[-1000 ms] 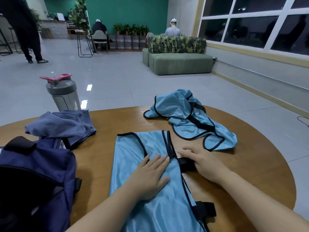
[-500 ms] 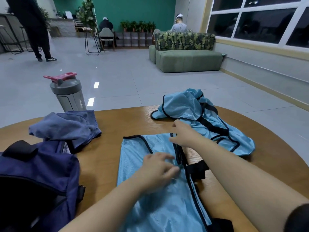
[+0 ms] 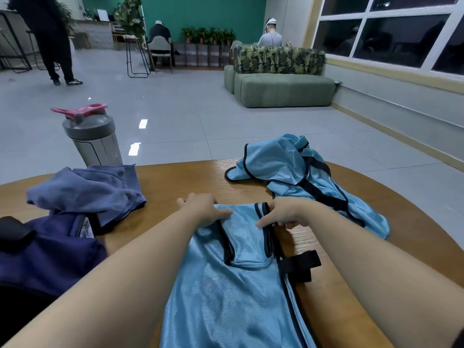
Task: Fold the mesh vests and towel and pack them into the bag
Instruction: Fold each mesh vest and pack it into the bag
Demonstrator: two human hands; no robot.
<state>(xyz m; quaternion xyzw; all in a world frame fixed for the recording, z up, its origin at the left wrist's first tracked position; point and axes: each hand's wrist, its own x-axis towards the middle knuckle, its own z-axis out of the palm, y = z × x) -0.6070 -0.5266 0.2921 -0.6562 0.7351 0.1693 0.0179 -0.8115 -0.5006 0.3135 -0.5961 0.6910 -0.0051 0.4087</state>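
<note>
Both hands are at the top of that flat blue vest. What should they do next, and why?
Probably draw the top edge toward the body, folding the vest in half. Both the left hand and right hand grip its shoulder straps, and it lies flat on the table.

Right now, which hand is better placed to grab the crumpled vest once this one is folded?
The right hand, probably. The crumpled vest lies just beyond it on the table's right side, while the left hand sits nearer the towel.

No readable text anywhere, tbh. The vests point(image 3: 233, 285), towel point(image 3: 85, 189), bag point(image 3: 47, 252) and bottle point(image 3: 93, 136) show no legible labels or brands.
</note>
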